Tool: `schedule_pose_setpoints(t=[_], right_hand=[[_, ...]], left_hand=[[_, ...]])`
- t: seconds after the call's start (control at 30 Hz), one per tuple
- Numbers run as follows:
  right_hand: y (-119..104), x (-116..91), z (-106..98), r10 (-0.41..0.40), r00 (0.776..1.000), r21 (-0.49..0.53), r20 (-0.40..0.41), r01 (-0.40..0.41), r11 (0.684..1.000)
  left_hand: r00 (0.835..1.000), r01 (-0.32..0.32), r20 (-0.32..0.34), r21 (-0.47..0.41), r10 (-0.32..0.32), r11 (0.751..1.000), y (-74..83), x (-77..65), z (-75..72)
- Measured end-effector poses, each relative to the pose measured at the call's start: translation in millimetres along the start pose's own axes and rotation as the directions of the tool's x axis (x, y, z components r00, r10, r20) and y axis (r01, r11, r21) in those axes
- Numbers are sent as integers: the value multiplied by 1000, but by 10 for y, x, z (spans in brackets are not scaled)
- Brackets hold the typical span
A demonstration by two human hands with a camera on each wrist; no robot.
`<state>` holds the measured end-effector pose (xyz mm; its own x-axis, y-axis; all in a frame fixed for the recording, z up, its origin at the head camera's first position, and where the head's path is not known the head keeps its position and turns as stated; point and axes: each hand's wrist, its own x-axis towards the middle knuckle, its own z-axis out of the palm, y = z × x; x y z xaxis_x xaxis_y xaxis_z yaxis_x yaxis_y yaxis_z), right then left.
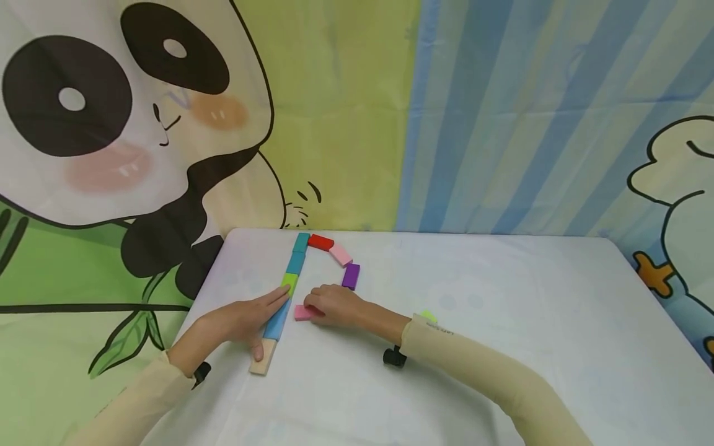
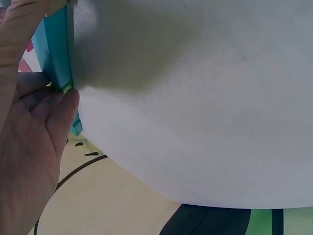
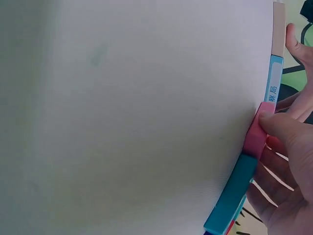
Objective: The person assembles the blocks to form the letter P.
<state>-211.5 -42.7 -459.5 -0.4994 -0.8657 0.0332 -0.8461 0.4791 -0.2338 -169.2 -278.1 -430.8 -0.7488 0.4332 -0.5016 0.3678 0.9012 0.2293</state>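
A row of flat blocks runs away from me on the left: a tan block (image 1: 262, 357), a light blue block (image 1: 276, 322), a lime block (image 1: 290, 282), a blue block (image 1: 295, 263) and a teal one (image 1: 301, 242). My left hand (image 1: 245, 319) rests along this row, fingers fairly straight, thumb at the tan block. With thumb and fingers, my right hand (image 1: 337, 305) pinches a pink block (image 3: 256, 131) beside the row. Another teal block (image 3: 230, 196) adjoins the pink one in the right wrist view; my right hand hides it in the head view.
A curve of red (image 1: 320, 242), light pink (image 1: 341, 254) and purple (image 1: 351, 276) blocks bends from the row's far end towards my right hand. A lime piece (image 1: 428, 316) lies partly behind my right forearm. The white table (image 1: 502, 297) ends at a printed cloth (image 1: 357, 124).
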Motion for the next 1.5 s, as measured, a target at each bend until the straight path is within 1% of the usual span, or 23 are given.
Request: schedule_pose_setpoints(t=[0.13,0.27,0.33,0.4,0.5,0.6,0.7,0.77,0.87,0.97,1.03,1.1,1.17,1.23,1.27,1.33,1.43,1.5], right_hand=[[32,-28,54,11,1000,-11,-24,-11,1000],[58,-54,56,-6,999,-19,-51,5,1000],[55,-108,1,-7,998,-12,-66,7,1000],[64,-223,-89,1,997,-5,-80,-1,1000],[113,-541,-263,21,997,-27,-76,-24,999],[213,-1007,-378,45,998,-90,-44,-49,995],[300,-1495,-441,119,993,-149,3,-117,982],[338,-1771,-468,180,983,-154,34,-172,973],[375,-2052,-471,249,966,-120,68,-240,963],[416,-2176,-428,263,963,-75,55,-258,963],[462,-2177,-379,246,969,-37,16,-245,969],[510,-2133,-320,224,974,31,-29,-223,974],[525,-2036,-266,208,976,114,-57,-201,973],[481,-1866,-241,199,978,178,-66,-185,966],[433,-1745,-242,192,979,207,-71,-174,963],[301,-1429,-266,186,980,252,-72,-162,954],[86,-856,-292,163,984,297,-74,-134,945],[-35,-499,-266,143,987,303,-79,-113,946]], left_hand=[[1000,-1,-3,4,1,1000,2,-2,10],[1000,-5,-14,17,5,1000,-7,-3,13],[1000,-3,-13,20,3,1000,-13,-3,19],[1000,-3,-10,20,3,1000,-19,-2,25],[1000,-4,-7,26,4,1000,-23,-1,23],[1000,-14,-4,19,14,1000,-17,-4,11],[1000,-18,-6,8,18,1000,-10,-12,-1],[1000,-22,-8,2,22,1000,-8,-15,-6],[1000,-20,-6,-10,20,1000,-6,-19,-8],[1000,-15,-1,-20,14,1000,-4,-21,-4],[1000,-9,1,-25,9,1000,-9,-24,3],[1000,-7,-2,-22,7,1000,-16,-26,12],[1000,-10,-5,-15,10,1000,-21,-25,20],[1000,-15,-6,-8,15,1000,-24,-21,26],[1000,-17,-6,-2,17,1000,-23,-19,29],[1000,-16,-5,6,16,1000,-27,-10,34],[1000,-19,-14,26,19,999,-33,5,41],[999,-30,-27,40,31,999,-31,16,42]])
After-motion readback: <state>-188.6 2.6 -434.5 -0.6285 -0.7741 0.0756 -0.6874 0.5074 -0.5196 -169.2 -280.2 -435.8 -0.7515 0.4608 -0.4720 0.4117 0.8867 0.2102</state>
